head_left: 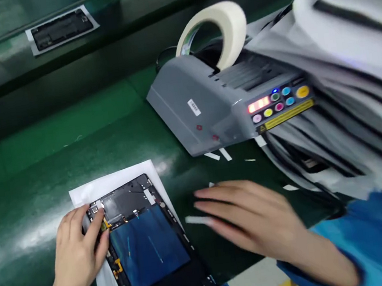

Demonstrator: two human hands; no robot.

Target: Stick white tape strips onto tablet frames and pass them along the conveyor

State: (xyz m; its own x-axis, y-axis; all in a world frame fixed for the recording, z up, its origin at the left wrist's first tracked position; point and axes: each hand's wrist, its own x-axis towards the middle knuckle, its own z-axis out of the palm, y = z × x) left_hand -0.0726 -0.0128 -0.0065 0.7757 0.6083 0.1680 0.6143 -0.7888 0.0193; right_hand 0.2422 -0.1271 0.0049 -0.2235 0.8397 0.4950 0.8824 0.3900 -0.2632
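Note:
An opened tablet (pixel 148 243) with a blue battery lies on a white sheet (pixel 111 180) on the green belt. My left hand (pixel 75 258) rests on the tablet's top left corner, fingers curled down onto it and thumb pressing near a small connector. My right hand (pixel 255 221) hovers to the right of the tablet, blurred by motion, fingers stretched toward it with a small white strip of tape (pixel 198 219) at the fingertips.
A grey tape dispenser machine (pixel 220 101) with a white tape roll (pixel 224 27) and lit buttons stands behind my right hand. A stack of white sheets (pixel 349 106) lies at the right. Another tablet on a sheet (pixel 61 29) sits far back.

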